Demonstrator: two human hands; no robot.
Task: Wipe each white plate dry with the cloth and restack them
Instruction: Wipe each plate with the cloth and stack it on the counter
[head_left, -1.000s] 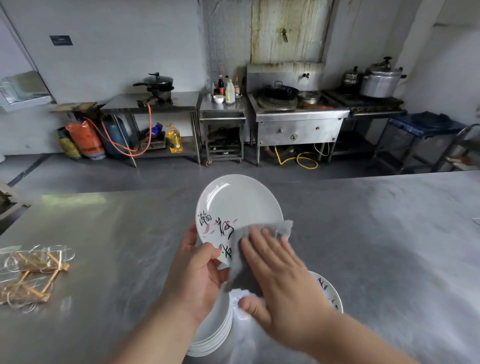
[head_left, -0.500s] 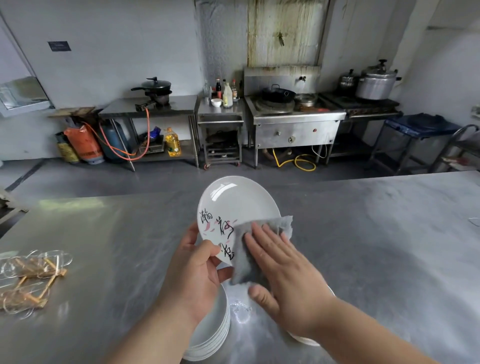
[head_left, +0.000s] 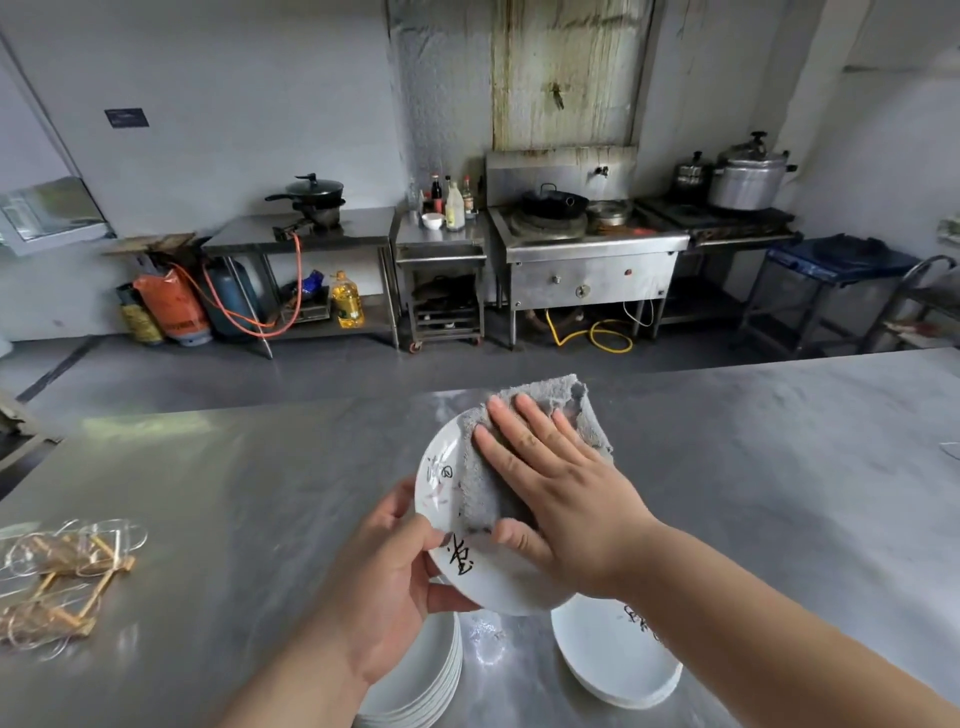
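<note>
Holding the white plate (head_left: 441, 480) with the left hand (head_left: 384, 582), thumb over the near rim and fingers curled behind it. Pressing the grey cloth (head_left: 545, 400) flat onto the face of the plate with the right hand (head_left: 566, 499), fingers straight and spread, not closed around anything. Keeping the plate tilted in the air above the near edge of the surface (head_left: 234, 493), between two piles.

Compared with a second ago: carried the cloth from the lower middle of the plate up to the far rim, now hanging partly over that rim, and uncovered the black mark beside the thumb. Probably means a face almost wiped through, with the back perhaps not yet done.

Below the left wrist, a taller stack of plates (head_left: 426, 680). Below the right forearm, a lower stack (head_left: 613, 654). Cannot tell the dry pile from the wet one. Some wet shine on the surface between them. Well apart, near the left edge, a bundle of thin golden wire pieces (head_left: 62, 571).
</note>
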